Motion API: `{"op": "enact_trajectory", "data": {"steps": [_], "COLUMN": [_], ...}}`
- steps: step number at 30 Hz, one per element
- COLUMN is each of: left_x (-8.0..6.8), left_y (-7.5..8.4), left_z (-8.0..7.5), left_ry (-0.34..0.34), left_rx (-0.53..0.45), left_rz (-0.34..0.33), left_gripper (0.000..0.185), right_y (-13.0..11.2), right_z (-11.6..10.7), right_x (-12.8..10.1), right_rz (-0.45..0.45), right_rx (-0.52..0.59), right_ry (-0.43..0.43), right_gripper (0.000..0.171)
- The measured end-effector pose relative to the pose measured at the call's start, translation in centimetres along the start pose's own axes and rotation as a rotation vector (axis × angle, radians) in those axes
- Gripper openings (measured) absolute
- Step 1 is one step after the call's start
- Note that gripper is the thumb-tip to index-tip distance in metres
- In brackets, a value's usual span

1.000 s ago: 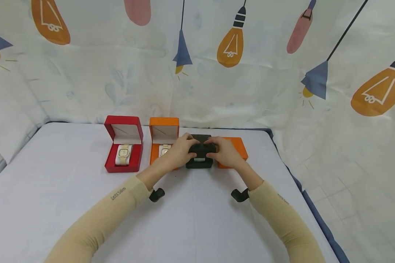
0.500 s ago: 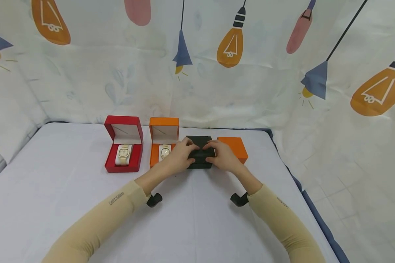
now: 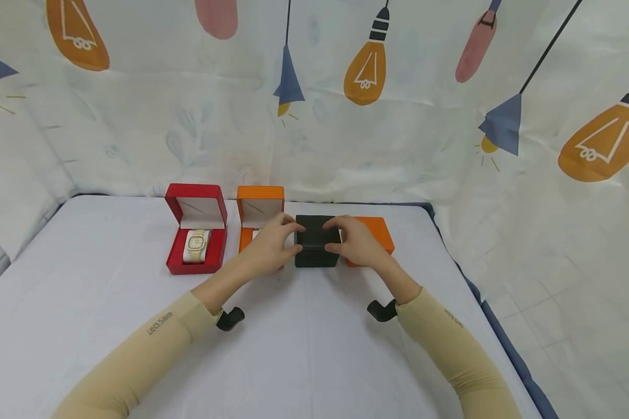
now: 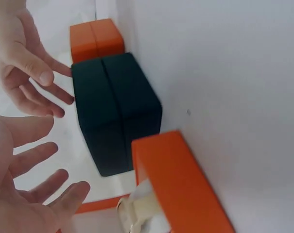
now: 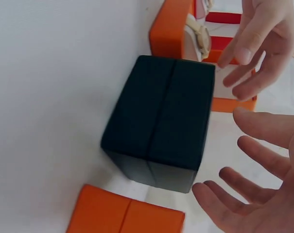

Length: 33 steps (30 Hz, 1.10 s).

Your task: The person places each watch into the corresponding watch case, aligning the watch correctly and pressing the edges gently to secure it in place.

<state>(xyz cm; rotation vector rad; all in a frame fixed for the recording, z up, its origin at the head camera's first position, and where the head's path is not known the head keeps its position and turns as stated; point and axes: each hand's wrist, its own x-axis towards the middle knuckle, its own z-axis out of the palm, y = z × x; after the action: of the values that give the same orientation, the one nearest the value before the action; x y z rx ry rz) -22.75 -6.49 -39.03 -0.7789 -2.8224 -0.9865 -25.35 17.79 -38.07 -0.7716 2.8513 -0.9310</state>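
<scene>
Flanking one closed black box (image 3: 317,240): two open hands.

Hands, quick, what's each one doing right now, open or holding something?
Left hand: open, fingers spread beside the black box, holding nothing.
Right hand: open, also beside it, holding nothing.

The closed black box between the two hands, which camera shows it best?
The right wrist view: the closed black box fills the frame, seam visible, untouched. The left wrist view shows it smaller; the head view shows it small and distant.
</scene>
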Motion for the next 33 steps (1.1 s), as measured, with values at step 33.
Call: {"op": "enact_trajectory", "data": {"steps": [33], "left_x": [0.4], "left_y": [-3.9], "left_z": [-6.6], "left_ry": [0.273], "left_rx": [0.077], "left_rz": [-0.084], "left_gripper": [0.046], "right_y": [-4.5], "right_z": [0.9], "right_x": [8.8], "right_rz": [-0.017], "right_rx": [0.208], "right_ry": [-0.046], "right_gripper": [0.052]}}
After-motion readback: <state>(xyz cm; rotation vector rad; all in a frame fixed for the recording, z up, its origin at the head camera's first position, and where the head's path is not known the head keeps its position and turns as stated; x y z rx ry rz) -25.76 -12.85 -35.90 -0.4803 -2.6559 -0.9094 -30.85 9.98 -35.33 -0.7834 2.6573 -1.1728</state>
